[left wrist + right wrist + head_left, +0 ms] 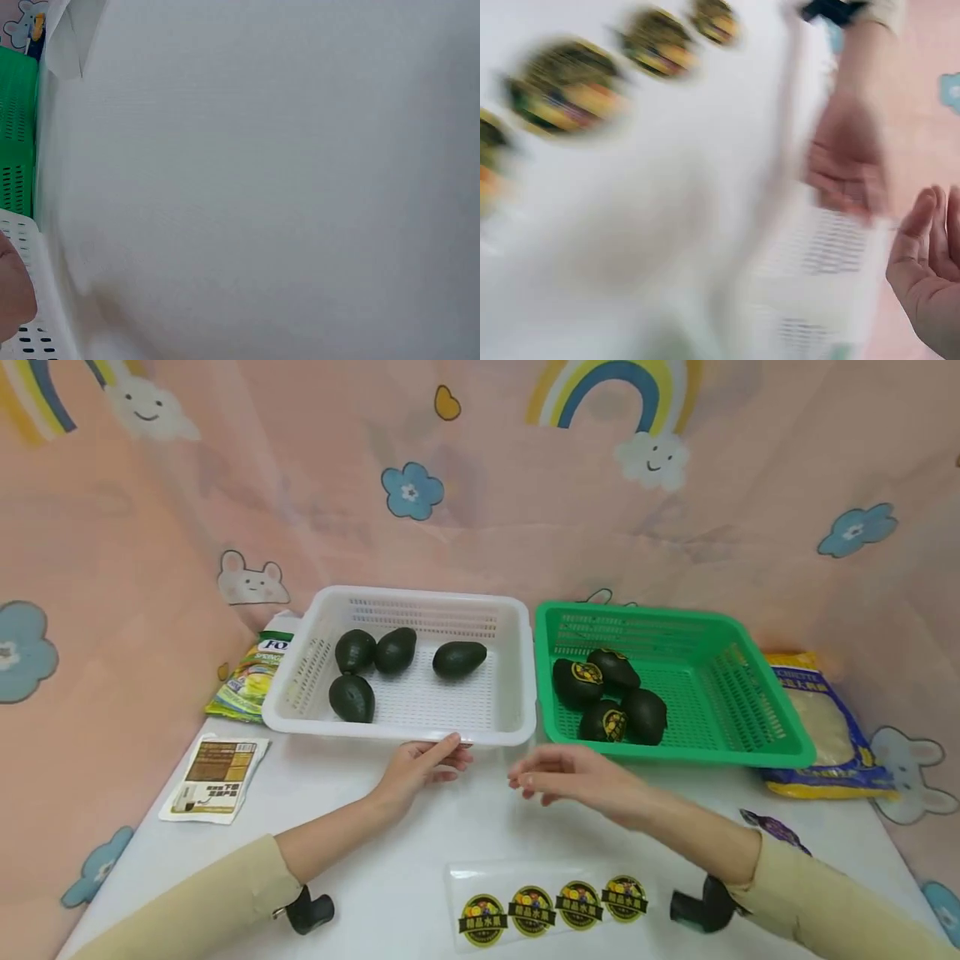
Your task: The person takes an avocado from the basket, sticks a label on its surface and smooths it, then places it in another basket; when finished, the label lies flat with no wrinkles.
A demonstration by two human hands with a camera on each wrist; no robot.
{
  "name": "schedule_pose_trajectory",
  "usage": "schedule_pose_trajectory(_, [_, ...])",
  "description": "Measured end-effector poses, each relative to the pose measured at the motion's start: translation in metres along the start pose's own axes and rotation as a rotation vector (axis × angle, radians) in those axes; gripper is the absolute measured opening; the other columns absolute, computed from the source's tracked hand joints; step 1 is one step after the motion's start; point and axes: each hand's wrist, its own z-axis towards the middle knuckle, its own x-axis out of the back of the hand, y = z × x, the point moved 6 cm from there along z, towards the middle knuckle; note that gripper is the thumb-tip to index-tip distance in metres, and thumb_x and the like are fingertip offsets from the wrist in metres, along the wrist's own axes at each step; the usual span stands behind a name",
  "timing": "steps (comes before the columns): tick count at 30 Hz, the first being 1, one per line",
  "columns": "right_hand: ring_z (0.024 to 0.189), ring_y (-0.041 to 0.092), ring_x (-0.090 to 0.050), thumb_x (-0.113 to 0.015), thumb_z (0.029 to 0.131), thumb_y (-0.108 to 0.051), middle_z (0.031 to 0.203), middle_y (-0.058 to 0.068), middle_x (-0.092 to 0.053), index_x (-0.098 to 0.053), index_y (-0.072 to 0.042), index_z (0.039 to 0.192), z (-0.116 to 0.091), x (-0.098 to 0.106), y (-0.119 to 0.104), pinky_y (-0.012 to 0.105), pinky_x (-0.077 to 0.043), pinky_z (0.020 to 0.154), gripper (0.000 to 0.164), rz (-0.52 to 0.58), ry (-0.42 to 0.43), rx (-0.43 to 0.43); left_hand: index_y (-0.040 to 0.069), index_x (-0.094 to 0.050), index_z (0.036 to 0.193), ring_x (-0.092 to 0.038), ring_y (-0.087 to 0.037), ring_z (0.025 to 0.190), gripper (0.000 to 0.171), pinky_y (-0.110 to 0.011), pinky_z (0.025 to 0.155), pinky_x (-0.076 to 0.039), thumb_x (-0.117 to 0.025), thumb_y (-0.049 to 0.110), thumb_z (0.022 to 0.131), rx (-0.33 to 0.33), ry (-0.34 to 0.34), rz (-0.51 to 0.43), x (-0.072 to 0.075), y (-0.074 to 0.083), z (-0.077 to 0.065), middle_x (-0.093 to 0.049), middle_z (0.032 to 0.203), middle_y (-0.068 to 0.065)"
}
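My left hand (pixel 420 770) is at the front edge of a white basket (pixel 397 732), its thumb touching the rim and its fingers loosely bent below. In the left wrist view, part of that hand (pixel 13 292) shows against the basket wall. Several dark green avocados (pixel 459 659) lie inside this basket. My right hand (pixel 577 779) hovers in front of the gap between the baskets, fingers relaxed and holding nothing. Beside the white basket, a green basket (pixel 720 754) holds several darker avocados (pixel 645 717), at least two with round black-and-gold stickers (pixel 587 672).
Near the table's front lies a clear sheet with several round fruit stickers (pixel 532 912). A white packet (pixel 215 778) and a green-yellow bag (pixel 251 681) are at left. A blue-yellow bag (pixel 825 727) and a small purple wrapper (pixel 776 828) are at right.
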Motion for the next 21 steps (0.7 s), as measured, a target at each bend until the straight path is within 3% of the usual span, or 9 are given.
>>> schedule_pose_trajectory(3, [0.106, 0.028, -0.058, -0.06, 0.098, -0.025, 0.113, 0.006, -0.065, -0.065, -0.008, 0.117, 0.032, -0.003, -0.066, 0.043, -0.049, 0.092, 0.026, -0.238, -0.144, 0.136, -0.009, -0.066, 0.115, -0.067, -0.016, 0.086, 0.046, -0.031, 0.079, -0.056, -0.062, 0.033, 0.097, 0.008, -0.004, 0.022, 0.0, 0.002, 0.001, -0.073, 0.093, -0.006])
schedule_pose_trajectory(5, [0.106, 0.022, -0.058, -0.06, 0.099, -0.025, 0.115, 0.003, -0.064, -0.065, -0.01, 0.118, 0.06, 0.001, -0.102, 0.04, -0.048, 0.094, 0.025, -0.354, -0.201, 0.176, -0.008, -0.067, 0.113, -0.067, -0.015, 0.085, 0.044, -0.031, 0.078, -0.056, -0.063, 0.032, 0.096, 0.016, 0.003, 0.033, 0.0, 0.004, 0.002, -0.073, 0.092, -0.005])
schedule_pose_trajectory(9, [0.11, 0.018, -0.057, -0.06, 0.098, -0.023, 0.121, 0.004, -0.062, -0.063, -0.011, 0.123, 0.131, 0.017, -0.136, 0.035, -0.047, 0.095, 0.028, -0.547, -0.25, 0.177, -0.01, -0.066, 0.113, -0.065, -0.013, 0.083, 0.046, -0.031, 0.078, -0.055, -0.066, 0.032, 0.094, 0.048, 0.016, 0.045, 0.003, 0.007, 0.003, -0.074, 0.091, -0.003])
schedule_pose_trajectory(12, [0.114, 0.018, -0.054, -0.061, 0.097, -0.024, 0.125, 0.005, -0.06, -0.062, -0.011, 0.126, 0.177, 0.031, -0.132, 0.035, -0.045, 0.097, 0.032, -0.717, -0.203, 0.134, -0.009, -0.067, 0.113, -0.064, -0.012, 0.083, 0.046, -0.029, 0.077, -0.054, -0.065, 0.033, 0.094, 0.061, 0.018, 0.063, 0.005, 0.009, 0.003, -0.074, 0.09, -0.002])
schedule_pose_trajectory(15, [0.122, 0.021, -0.049, -0.062, 0.096, -0.022, 0.133, 0.008, -0.056, -0.06, -0.01, 0.13, 0.207, 0.045, -0.112, 0.037, -0.04, 0.102, 0.037, -0.849, -0.16, 0.02, -0.004, -0.07, 0.111, -0.062, -0.013, 0.082, 0.041, -0.028, 0.075, -0.053, -0.066, 0.033, 0.094, 0.056, 0.024, 0.08, 0.006, 0.01, 0.002, -0.074, 0.09, -0.002])
schedule_pose_trajectory(18, [0.131, 0.025, -0.042, -0.062, 0.095, -0.02, 0.142, 0.011, -0.048, -0.054, -0.01, 0.137, 0.221, 0.053, -0.087, 0.039, -0.035, 0.108, 0.044, -0.945, -0.14, -0.087, 0.0, -0.073, 0.107, -0.061, -0.012, 0.082, 0.038, -0.027, 0.074, -0.052, -0.067, 0.035, 0.093, 0.055, 0.026, 0.091, 0.006, 0.011, 0.0, -0.073, 0.089, -0.001])
schedule_pose_trajectory(21, [0.135, 0.027, -0.038, -0.065, 0.093, -0.02, 0.146, 0.012, -0.044, -0.05, -0.011, 0.142, 0.229, 0.053, -0.067, 0.039, -0.033, 0.109, 0.052, -0.983, -0.159, -0.113, 0.001, -0.074, 0.106, -0.061, -0.012, 0.082, 0.037, -0.027, 0.073, -0.051, -0.066, 0.035, 0.093, 0.061, 0.023, 0.099, 0.006, 0.01, -0.002, -0.073, 0.088, 0.0])
